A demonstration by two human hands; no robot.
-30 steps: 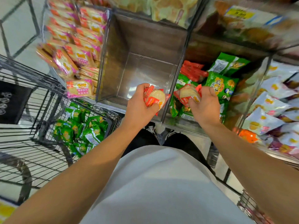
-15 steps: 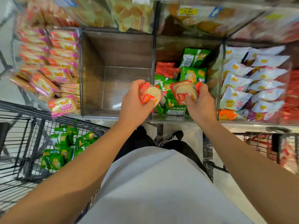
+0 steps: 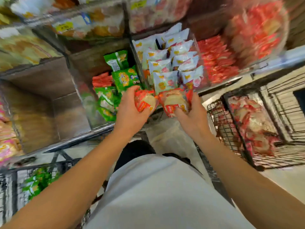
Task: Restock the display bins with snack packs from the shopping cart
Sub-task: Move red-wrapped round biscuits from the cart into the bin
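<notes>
My left hand [image 3: 131, 113] grips a red snack pack [image 3: 145, 100] with a pale round cake showing through it. My right hand [image 3: 192, 114] grips a second red snack pack [image 3: 175, 100] of the same kind. Both packs hover side by side over the front rim of the display bins, between the bin of green packs [image 3: 123, 78] and the bin of white packs [image 3: 166, 70]. A bin of red packs [image 3: 217, 61] lies further right. A wire shopping cart [image 3: 252, 123] at the right holds more red packs. The whole view is blurred.
An empty clear bin [image 3: 54, 103] sits left of the green packs, and pink packs [image 3: 6, 142] fill the bin at the far left. Another wire cart [image 3: 36, 182] with green packs stands at the lower left. Upper shelves carry more blurred snack bags.
My view has swung to the right, bringing the red-pack bin and right-hand cart into sight. Both hands, still holding their packs, have moved right from the empty bin toward the white-pack bin.
</notes>
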